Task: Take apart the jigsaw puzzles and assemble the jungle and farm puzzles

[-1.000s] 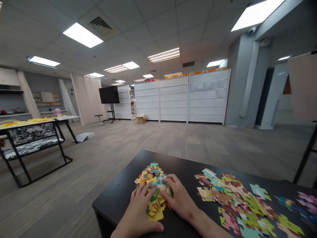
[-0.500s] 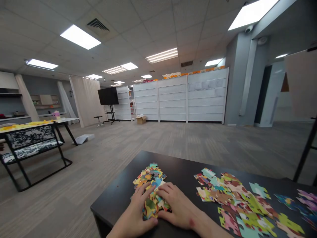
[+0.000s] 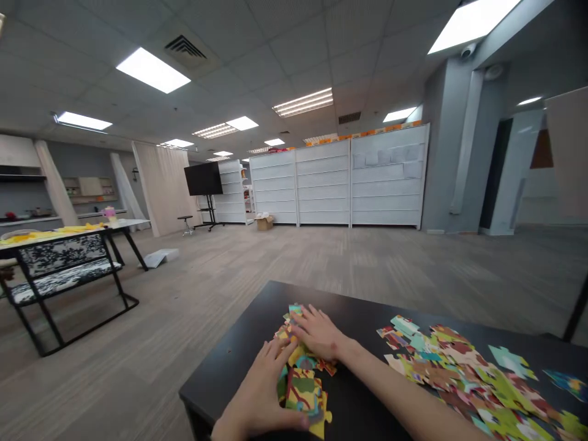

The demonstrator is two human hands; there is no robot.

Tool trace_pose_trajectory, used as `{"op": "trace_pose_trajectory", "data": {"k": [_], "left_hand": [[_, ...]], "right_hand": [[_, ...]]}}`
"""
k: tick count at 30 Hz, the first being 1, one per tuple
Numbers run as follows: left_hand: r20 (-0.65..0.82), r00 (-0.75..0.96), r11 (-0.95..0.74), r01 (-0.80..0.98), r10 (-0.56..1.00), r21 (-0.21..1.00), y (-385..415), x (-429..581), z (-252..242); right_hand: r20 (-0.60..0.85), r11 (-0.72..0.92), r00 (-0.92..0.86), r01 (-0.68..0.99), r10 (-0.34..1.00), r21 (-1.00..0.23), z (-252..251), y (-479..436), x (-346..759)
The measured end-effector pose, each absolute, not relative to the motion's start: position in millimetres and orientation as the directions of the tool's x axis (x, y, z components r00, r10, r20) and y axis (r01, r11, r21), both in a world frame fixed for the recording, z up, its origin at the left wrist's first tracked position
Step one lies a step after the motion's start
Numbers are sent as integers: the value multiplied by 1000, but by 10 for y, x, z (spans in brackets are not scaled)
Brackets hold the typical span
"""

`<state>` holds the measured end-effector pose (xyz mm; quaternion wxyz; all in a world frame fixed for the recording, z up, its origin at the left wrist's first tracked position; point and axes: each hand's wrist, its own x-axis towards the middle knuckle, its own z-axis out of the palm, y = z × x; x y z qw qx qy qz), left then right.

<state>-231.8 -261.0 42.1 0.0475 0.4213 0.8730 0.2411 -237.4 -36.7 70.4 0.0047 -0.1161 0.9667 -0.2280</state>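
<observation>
Jigsaw pieces [image 3: 301, 392] on black table [image 3: 248, 324]

Both hands lie spread on a loose heap of jigsaw pieces [image 3: 303, 392] — the left hand [image 3: 260, 389] at its near side, the right hand [image 3: 319, 334] across its far end — on a black table [image 3: 239, 324]. More pieces [image 3: 459, 380] lie scattered to the right. Beyond, past a grey carpet floor [image 3: 321, 263], stand white shelves [image 3: 321, 184] and a black TV screen [image 3: 203, 178].
</observation>
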Motion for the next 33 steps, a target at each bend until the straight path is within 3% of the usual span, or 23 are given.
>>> {"op": "trace_pose_trajectory", "data": {"k": [4, 7, 11, 16, 20, 24, 33], "left_hand": [[175, -646, 504, 712, 743, 490, -2728, -2292, 298], [246, -657, 487, 715, 713, 501, -2732, -2250, 251], [271, -697, 549, 700, 664, 457, -2594, -2247, 369], [223, -782, 664, 615, 581, 425, -2403, -2467, 489], [141, -770, 654, 611, 623, 446, -2441, -2550, 494], [120, -720, 608, 652, 683, 454, -2552, -2376, 543], [182, -678, 501, 673, 712, 544, -2670, -2176, 357]], "right_hand": [[39, 795, -902, -398, -430, -458, 847, -628, -2364], [94, 730, -871, -459, -482, -507, 924, -684, -2094], [75, 783, -928, -351, -366, -514, 872, -580, -1656], [4, 878, -957, -268, -290, -396, 658, -332, -1382], [75, 928, -984, -178, -162, -327, 560, -153, -1532], [87, 930, -992, -114, -88, -350, 536, -154, -1900], [60, 786, -908, -390, -414, -480, 769, -578, -2081]]}}
